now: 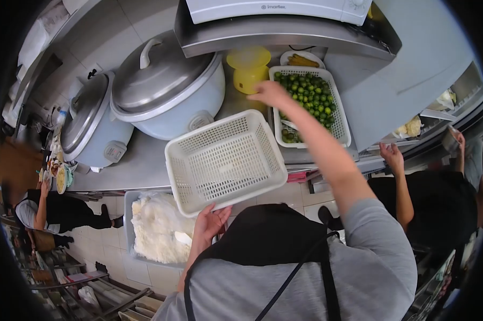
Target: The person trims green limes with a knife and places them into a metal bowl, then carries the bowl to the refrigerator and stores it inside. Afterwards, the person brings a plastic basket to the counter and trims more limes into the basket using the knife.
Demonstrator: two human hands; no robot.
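Note:
An empty white perforated plastic basket tilts over the counter's front edge. My left hand grips its near rim from below, palm up. My right hand reaches across to the front of a yellow kitchen scale, its fingers drawn together and slightly blurred. Whether they touch the scale or hold something small, I cannot make out. Under my right forearm, a second white basket holds many small green citrus fruits. A light-coloured utensil lies among the fruit.
Two large rice cookers stand left on the steel counter. A tub of white rice-like food sits below the edge. A shelf overhangs the back. People work at far left and right.

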